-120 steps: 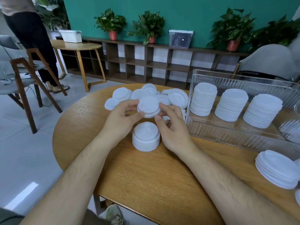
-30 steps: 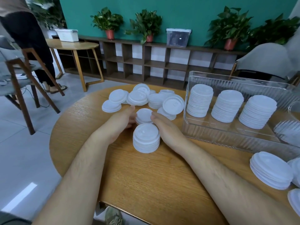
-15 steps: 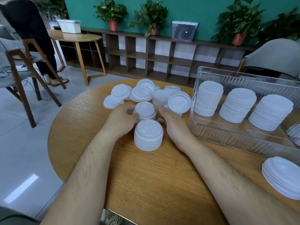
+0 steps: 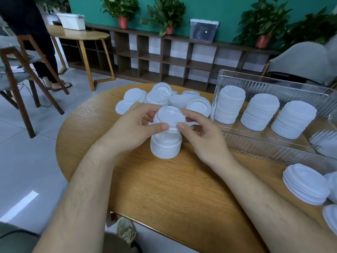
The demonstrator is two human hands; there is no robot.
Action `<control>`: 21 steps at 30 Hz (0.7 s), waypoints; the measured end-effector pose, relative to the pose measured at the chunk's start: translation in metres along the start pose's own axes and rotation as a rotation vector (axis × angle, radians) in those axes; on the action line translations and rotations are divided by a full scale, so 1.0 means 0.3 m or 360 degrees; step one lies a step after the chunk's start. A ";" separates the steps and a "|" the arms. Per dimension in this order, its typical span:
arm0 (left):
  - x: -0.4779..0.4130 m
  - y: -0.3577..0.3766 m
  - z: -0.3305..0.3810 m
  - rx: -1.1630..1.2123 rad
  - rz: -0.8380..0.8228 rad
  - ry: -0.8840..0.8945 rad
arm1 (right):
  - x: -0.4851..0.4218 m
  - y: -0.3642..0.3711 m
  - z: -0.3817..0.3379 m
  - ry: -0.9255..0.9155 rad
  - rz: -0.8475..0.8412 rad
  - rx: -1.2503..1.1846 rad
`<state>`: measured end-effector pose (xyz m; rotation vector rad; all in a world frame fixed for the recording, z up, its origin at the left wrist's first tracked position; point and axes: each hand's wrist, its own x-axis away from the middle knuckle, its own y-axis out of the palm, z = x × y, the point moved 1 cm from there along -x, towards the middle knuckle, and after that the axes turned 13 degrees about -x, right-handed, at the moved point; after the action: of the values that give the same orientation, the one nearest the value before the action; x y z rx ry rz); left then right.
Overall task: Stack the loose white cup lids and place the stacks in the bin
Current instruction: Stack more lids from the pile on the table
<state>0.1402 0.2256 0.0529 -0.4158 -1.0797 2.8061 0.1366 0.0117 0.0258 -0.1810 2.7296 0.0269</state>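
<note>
Currently gripped: left hand (image 4: 133, 128) and right hand (image 4: 202, 136) both pinch nested round white plastic lids (image 4: 169, 118), just above the short white lid stack (image 4: 166, 147) on the wooden table (image 4: 173, 194).
Risk: off-centre lowering could topple that stack beside the clear ribbed bin (image 4: 269, 84).

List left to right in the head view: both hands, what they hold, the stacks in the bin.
left hand → held lids → right hand → bin, holding left stack → middle stack → right stack
</note>
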 end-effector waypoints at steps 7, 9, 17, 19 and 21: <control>0.011 -0.010 0.001 -0.0033 -0.0165 -0.0009 | 0.017 -0.010 0.041 -0.0095 -0.0083 0.0166; 0.015 -0.008 0.006 -0.0055 -0.0168 -0.0039 | 0.017 -0.013 0.053 -0.0099 -0.0106 0.0148; 0.016 -0.008 0.011 -0.0122 -0.0227 -0.0087 | 0.018 -0.021 0.076 -0.0080 -0.0137 0.0137; 0.021 -0.009 0.007 -0.0141 -0.0238 -0.0104 | 0.019 -0.019 0.074 -0.0060 -0.0157 0.0177; 0.023 -0.008 0.003 -0.0142 -0.0252 -0.0123 | 0.019 -0.018 0.075 -0.0041 -0.0179 0.0214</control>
<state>0.1334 0.2282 0.0537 -0.2201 -1.2001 2.6625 0.1411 0.0065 0.0029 -0.2929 2.6792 -0.1840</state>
